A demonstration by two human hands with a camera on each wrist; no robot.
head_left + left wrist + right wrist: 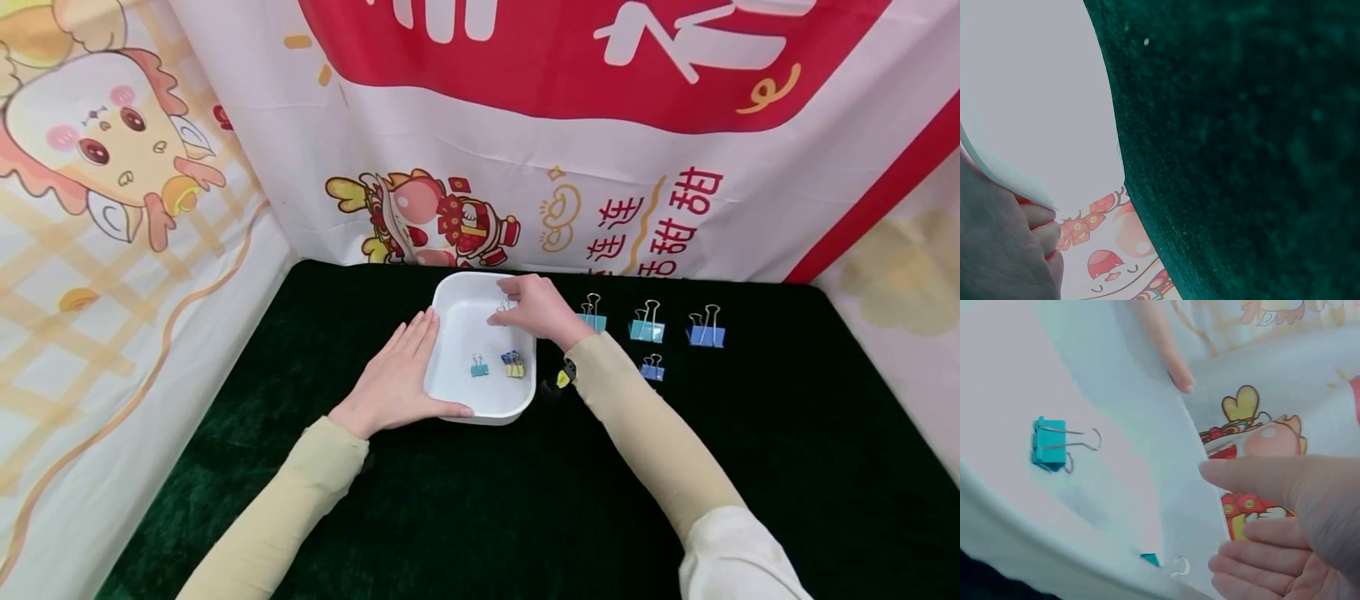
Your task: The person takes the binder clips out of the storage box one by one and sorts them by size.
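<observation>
A white plastic tray (468, 400) stands on the dark green cloth. My left hand (397, 371) rests along its left side, fingers straight against the wall and thumb over the near rim. Inside lie a teal binder clip (479, 367) and, to its right, a blue and a yellow binder clip (514, 367) close together. My right hand (536, 308) is over the far right part of the tray, thumb and fingers apart with nothing between them. Below its fingers a teal clip (1150, 558) shows partly; another teal clip (1050, 442) lies farther along the tray floor.
Right of the tray, a row holds a teal binder clip (592, 321), partly behind my right wrist, another teal clip (647, 331) and a blue clip (707, 336). A smaller blue clip (652, 371) lies nearer, beside my right sleeve. A printed cloth (525, 150) hangs behind the table.
</observation>
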